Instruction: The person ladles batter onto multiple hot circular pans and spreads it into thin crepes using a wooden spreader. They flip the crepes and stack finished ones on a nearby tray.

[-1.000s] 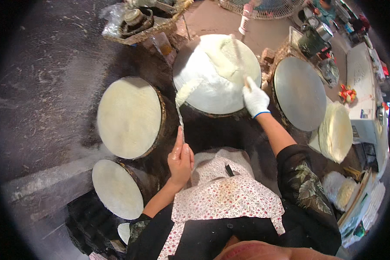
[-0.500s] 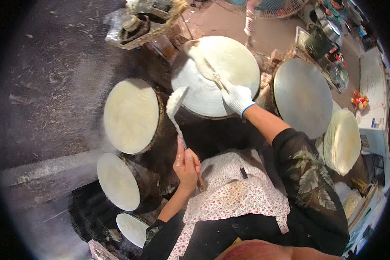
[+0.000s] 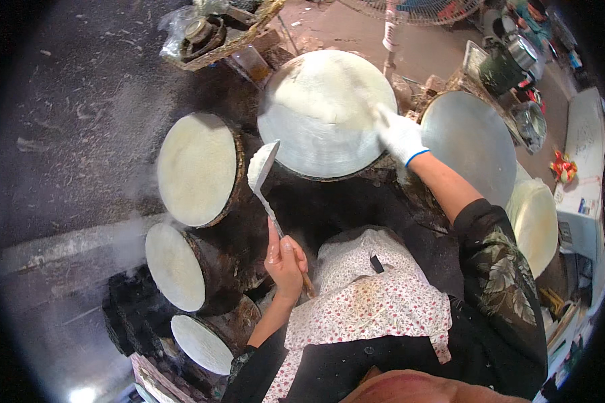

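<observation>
Two hands: the left hand point(image 3: 287, 267) is bare; the right hand point(image 3: 400, 136) is covered by a white glove.
Left grip: the handle of a ladle point(image 3: 267, 164) is held in curled fingers, with the index finger laid along it.
Ladle: its tilted, batter-coated bowl is held ahead of the left hand, just beside the near left rim of the large griddle point(image 3: 309, 144).
Right grip: the fingers are blurred over the large griddle's right rim; how far they are curled, and whether anything is held, cannot be told.
Batter: the pale batter point(image 3: 323, 84) is spread across the far part of the large griddle, left of the right hand and beyond it; bare metal is seen nearer.
Right side: a grey griddle point(image 3: 474, 151) is partly hidden by the forearm; pale round sheets point(image 3: 534, 228) are stacked near it.
Left side: a pale round top point(image 3: 198, 171) is seen near the ladle.
</observation>
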### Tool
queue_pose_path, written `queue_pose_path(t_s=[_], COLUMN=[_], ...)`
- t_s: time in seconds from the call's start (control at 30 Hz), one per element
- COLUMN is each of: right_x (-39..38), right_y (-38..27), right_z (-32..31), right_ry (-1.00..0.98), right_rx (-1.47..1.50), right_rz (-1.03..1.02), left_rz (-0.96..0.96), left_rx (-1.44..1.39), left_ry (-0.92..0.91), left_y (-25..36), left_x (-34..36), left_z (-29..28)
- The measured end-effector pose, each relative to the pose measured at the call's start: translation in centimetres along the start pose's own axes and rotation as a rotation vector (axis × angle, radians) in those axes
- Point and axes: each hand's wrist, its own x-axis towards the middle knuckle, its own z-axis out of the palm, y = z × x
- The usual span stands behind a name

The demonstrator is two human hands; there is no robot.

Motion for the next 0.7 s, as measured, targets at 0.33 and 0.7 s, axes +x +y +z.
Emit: queue_pose_path(t_s=[0.33,0.7], right_x=[0.6,1.9], right_y=[-0.1,0.6], right_z=[-2.6,-2.8], right_ry=[-0.335,-0.581], right_rx=[0.016,0.222], right_rz=[-0.401,-0.206], left_rz=[-0.018,-0.197], left_rx=[0.012,0.062], left_ry=[0.047,0.133], left_y=[-0.6,-1.0], left_x=[-1.6,-1.6], left_z=[0.5,0.1])
